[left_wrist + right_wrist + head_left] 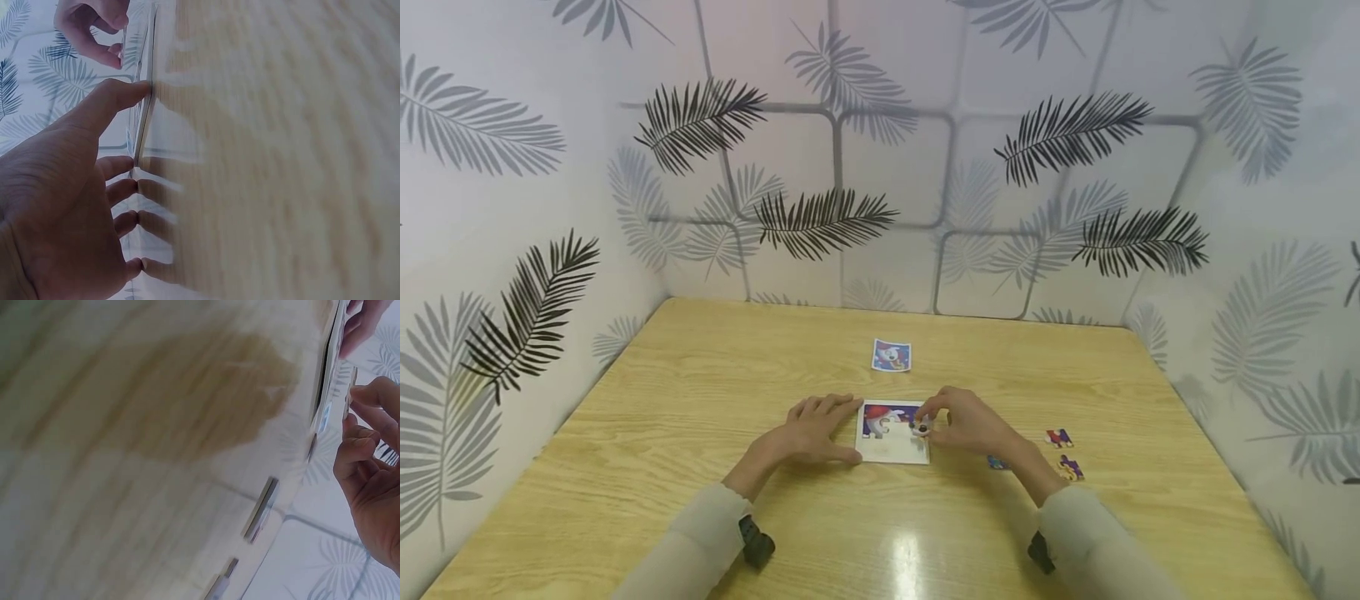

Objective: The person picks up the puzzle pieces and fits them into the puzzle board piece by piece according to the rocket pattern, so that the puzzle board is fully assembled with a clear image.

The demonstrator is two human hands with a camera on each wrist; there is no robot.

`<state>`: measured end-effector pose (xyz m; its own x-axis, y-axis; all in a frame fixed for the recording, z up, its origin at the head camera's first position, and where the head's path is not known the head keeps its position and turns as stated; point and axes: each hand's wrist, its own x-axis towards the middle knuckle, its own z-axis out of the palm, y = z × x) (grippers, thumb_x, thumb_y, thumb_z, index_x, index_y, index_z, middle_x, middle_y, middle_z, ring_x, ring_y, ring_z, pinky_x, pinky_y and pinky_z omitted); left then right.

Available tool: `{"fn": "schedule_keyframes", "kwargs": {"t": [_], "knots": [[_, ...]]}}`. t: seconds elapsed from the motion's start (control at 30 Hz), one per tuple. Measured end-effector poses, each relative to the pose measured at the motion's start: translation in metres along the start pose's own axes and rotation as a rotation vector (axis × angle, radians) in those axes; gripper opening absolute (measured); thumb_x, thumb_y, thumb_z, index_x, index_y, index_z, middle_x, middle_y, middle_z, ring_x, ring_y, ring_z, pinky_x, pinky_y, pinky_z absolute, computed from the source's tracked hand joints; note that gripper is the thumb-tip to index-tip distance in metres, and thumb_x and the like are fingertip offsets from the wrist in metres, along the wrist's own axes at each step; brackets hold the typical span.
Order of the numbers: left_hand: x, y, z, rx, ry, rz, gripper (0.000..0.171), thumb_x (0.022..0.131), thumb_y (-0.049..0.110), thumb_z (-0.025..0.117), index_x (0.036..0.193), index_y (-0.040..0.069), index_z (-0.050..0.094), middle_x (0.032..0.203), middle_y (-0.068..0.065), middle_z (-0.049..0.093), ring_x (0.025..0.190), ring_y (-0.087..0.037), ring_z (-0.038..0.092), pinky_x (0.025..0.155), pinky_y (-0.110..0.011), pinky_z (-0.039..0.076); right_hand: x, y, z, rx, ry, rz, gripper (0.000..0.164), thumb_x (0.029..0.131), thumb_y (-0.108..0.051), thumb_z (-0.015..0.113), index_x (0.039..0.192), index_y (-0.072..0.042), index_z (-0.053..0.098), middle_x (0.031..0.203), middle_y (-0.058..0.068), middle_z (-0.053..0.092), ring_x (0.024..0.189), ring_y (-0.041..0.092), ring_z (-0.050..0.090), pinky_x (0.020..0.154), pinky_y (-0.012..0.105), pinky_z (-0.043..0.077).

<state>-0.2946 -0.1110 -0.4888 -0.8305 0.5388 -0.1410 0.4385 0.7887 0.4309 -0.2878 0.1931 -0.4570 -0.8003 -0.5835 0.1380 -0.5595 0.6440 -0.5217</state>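
A white puzzle tray (891,452) lies flat on the table, with joined pieces of a picture with a red shape along its upper part and bare white below. My left hand (814,429) steadies the tray's left side, thumb at the lower corner and fingertips by the upper one. Between thumb and fingers, my right hand (967,423) pinches a jigsaw piece (921,427) over the tray's right part. In the right wrist view that thin piece (350,394) is held on edge, raised above the tray.
A small square picture card (891,356) lies behind the tray. To the right are loose jigsaw pieces: one red and purple (1059,437), one purple and yellow (1070,467), and a blue one (997,462) partly hidden by my right wrist. A patterned wall (895,275) borders the wooden table (737,358).
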Motion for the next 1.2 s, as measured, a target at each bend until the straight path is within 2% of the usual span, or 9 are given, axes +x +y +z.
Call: {"fn": "schedule_keyframes", "kwargs": {"t": [0.27, 0.43, 0.7, 0.9, 1.03, 1.2], "knots": [[-0.004, 0.005, -0.004, 0.001, -0.016, 0.024, 0.092, 0.092, 0.054, 0.072, 0.165, 0.018, 0.03, 0.169, -0.01, 0.028, 0.149, -0.044, 0.026, 0.121, -0.067, 0.014, 0.01, -0.011, 0.009, -0.001, -0.051, 0.0, 0.026, 0.082, -0.003, 0.077, 0.108, -0.008, 0.081, 0.101, 0.001, 0.071, 0.091, 0.022, 0.059, 0.075, 0.03, 0.048], [-0.002, 0.003, -0.003, 0.01, -0.008, 0.018, 0.091, 0.092, 0.054, 0.071, 0.165, 0.019, 0.03, 0.169, -0.008, 0.027, 0.149, -0.043, 0.026, 0.121, -0.067, 0.014, 0.016, -0.016, 0.01, -0.038, -0.057, 0.006, 0.027, 0.083, -0.004, 0.077, 0.11, -0.008, 0.081, 0.101, 0.003, 0.071, 0.092, 0.022, 0.061, 0.08, 0.033, 0.048], [0.001, -0.005, -0.004, 0.0, -0.011, 0.004, 0.094, 0.09, 0.054, 0.075, 0.166, 0.022, 0.029, 0.17, -0.006, 0.027, 0.149, -0.042, 0.026, 0.121, -0.066, 0.013, 0.03, -0.021, 0.016, -0.048, -0.097, 0.048, 0.027, 0.083, -0.004, 0.08, 0.109, -0.012, 0.081, 0.099, 0.0, 0.067, 0.088, 0.016, 0.057, 0.076, 0.031, 0.049], [0.002, -0.01, -0.005, 0.014, -0.001, 0.001, 0.094, 0.09, 0.055, 0.074, 0.166, 0.023, 0.027, 0.17, -0.004, 0.025, 0.149, -0.041, 0.026, 0.121, -0.066, 0.014, 0.038, -0.029, 0.017, -0.046, -0.114, 0.041, 0.031, 0.082, -0.002, 0.08, 0.113, -0.008, 0.08, 0.098, 0.004, 0.065, 0.087, 0.018, 0.059, 0.075, 0.032, 0.05], [0.0, -0.009, -0.005, 0.004, 0.01, 0.011, 0.093, 0.091, 0.054, 0.073, 0.166, 0.022, 0.029, 0.17, -0.005, 0.026, 0.149, -0.042, 0.025, 0.121, -0.066, 0.014, 0.041, -0.031, 0.019, -0.058, -0.118, 0.03, 0.033, 0.082, -0.003, 0.079, 0.114, -0.007, 0.079, 0.095, 0.005, 0.064, 0.085, 0.019, 0.056, 0.073, 0.031, 0.048], [-0.005, -0.001, -0.007, -0.009, -0.012, 0.035, 0.092, 0.091, 0.053, 0.073, 0.165, 0.018, 0.031, 0.169, -0.009, 0.027, 0.15, -0.045, 0.024, 0.121, -0.067, 0.014, 0.04, -0.028, 0.025, -0.065, -0.113, 0.036, 0.033, 0.081, -0.003, 0.08, 0.113, -0.007, 0.079, 0.095, 0.005, 0.065, 0.085, 0.017, 0.055, 0.072, 0.031, 0.048]]}}
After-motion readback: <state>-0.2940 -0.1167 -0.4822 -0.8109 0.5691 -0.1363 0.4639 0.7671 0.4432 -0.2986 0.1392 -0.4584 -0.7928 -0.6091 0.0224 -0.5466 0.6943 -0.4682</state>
